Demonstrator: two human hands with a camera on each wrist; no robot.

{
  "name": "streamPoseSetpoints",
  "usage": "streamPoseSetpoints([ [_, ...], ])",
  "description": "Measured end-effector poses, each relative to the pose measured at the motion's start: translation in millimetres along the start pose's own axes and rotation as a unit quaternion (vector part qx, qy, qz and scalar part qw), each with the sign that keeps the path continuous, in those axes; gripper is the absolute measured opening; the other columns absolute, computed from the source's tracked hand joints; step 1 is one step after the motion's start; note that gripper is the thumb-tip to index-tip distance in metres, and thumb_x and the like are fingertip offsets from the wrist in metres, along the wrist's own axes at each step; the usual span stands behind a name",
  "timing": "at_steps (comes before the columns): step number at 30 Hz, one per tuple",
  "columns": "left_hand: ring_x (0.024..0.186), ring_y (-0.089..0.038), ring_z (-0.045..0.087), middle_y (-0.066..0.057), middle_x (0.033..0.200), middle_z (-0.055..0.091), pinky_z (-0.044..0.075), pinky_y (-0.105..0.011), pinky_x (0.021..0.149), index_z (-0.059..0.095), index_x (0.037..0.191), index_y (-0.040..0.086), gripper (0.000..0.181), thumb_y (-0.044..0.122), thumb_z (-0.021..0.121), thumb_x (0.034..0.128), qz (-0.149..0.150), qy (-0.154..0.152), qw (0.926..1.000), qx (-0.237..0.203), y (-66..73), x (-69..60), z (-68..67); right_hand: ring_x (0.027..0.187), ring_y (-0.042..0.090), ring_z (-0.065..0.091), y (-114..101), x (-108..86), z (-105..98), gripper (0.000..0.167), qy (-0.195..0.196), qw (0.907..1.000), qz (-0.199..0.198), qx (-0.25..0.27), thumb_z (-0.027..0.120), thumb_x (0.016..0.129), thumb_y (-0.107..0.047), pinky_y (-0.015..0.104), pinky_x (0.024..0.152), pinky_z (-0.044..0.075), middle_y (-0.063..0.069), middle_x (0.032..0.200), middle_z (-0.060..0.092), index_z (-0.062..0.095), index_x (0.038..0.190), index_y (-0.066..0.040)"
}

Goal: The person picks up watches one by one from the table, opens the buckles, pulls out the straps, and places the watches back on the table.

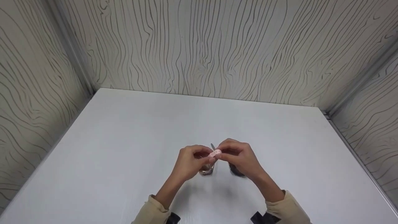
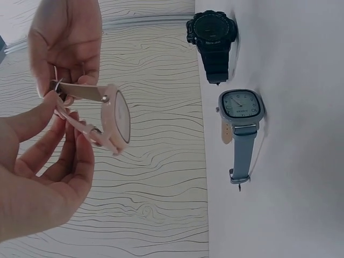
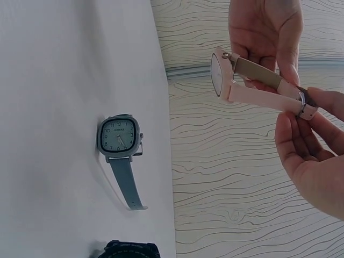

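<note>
A pink wristwatch [image 2: 112, 119] with a round case hangs by its strap between both hands, above the table. My left hand [image 1: 188, 163] pinches the pink strap [image 1: 215, 153] near its buckle with thumb and fingers. Opposite it, my right hand [image 1: 241, 157] grips the strap by the same buckle [image 3: 302, 102]. The two strap ends meet there, but fingers partly hide how far the strap is threaded. On the table below lie a blue square-faced watch [image 3: 119, 135] and a black watch [image 2: 213, 45]; in the head view the right hand partly covers the black one.
The white table [image 1: 108, 155] extends to both sides and behind the hands. Wood-patterned panels [image 1: 199, 46] stand along its back and sides. The blue and black watches lie side by side near the hands.
</note>
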State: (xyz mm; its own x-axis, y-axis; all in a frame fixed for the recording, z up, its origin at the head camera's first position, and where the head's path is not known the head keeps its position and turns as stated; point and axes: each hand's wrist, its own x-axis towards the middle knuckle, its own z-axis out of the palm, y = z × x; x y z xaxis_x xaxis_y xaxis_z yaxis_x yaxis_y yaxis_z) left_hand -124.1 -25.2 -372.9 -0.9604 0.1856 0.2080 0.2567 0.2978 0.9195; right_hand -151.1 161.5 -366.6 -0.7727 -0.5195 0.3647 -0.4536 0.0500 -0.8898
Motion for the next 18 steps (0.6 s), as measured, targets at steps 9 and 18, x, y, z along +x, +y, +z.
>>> streamPoseSetpoints([
  [9, 0.067, -0.013, 0.059, -0.001, 0.080, 0.065, 0.051, -0.023, 0.057, 0.070, 0.090, 0.003, 0.014, 0.010, 0.072, 0.0778, -0.002, 0.003, 0.9999, -0.010, 1.1, -0.3, 1.2, 0.083, 0.019, 0.060, -6, 1.6, 0, 0.013, -0.019, 0.9997, 0.019, -0.001, 0.062, 0.083, 0.003, 0.030, 0.075, 0.051, 0.018, 0.090, 0.059, 0.064, 0.096, 0.005],
  [18, 0.069, -0.015, 0.057, 0.000, 0.079, 0.062, 0.049, -0.020, 0.053, 0.070, 0.088, 0.004, 0.010, 0.006, 0.071, 0.0780, -0.009, 0.012, 0.9998, 0.011, 2.7, -2.0, 4.2, 0.075, 0.012, 0.054, -31, 4.0, 5, 0.010, -0.029, 0.9965, 0.016, -0.078, 0.064, 0.081, 0.004, 0.024, 0.064, 0.048, 0.019, 0.085, 0.059, 0.064, 0.091, 0.007],
])
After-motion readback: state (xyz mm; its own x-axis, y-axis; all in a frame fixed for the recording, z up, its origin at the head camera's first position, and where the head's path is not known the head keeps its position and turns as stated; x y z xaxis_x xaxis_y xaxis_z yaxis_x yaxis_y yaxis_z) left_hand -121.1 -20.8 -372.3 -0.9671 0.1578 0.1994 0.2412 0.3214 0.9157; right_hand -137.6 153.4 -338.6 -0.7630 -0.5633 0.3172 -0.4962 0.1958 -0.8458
